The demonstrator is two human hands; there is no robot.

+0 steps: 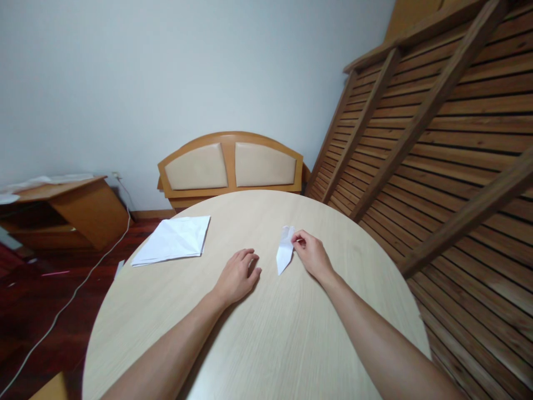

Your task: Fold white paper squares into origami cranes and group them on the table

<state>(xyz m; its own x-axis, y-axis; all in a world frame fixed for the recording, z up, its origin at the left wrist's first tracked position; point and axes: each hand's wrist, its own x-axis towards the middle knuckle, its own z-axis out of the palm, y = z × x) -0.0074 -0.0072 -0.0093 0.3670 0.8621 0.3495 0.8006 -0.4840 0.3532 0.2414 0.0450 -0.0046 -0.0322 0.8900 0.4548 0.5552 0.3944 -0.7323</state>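
Far left: wooden cabinet (89, 216) against the wall (166, 66), white sheets (50, 179) spread loosely over its top. Its front is open, with a shelf across the inside; interior dark, contents cannot be made out. Behind it, a socket (116, 175) low on the wall; a pale cable (83, 283) drops from there and runs across the dark red floor (70, 311) toward the lower left. Thin pink item on the floor near the cabinet, too small to identify.

Round table (258, 333), pale wood grain, fills the centre. A narrow white piece shows just beyond its left edge, partly hidden. On the left part of the tabletop: paper stack (175, 239), lying flat, creased on top, several layers visible along the near edge.

Left hand (238, 276): right of the stack and apart from it, low over the table, fingers loosely curled. Grip part open, holding nothing visible. Beyond the far rim, a headboard (231, 161) with two cream padded panels.

Right of the left hand, with bare tabletop between: folded paper (285, 253), a narrow white strip, pointed at the near end, on the table right of centre. Right hand (312, 254) at its upper right edge; grip closed to a pinch, thumb and forefinger on the paper.

Far right: slatted wooden panel (416, 139), leaning, its lower part close alongside the table's right rim.
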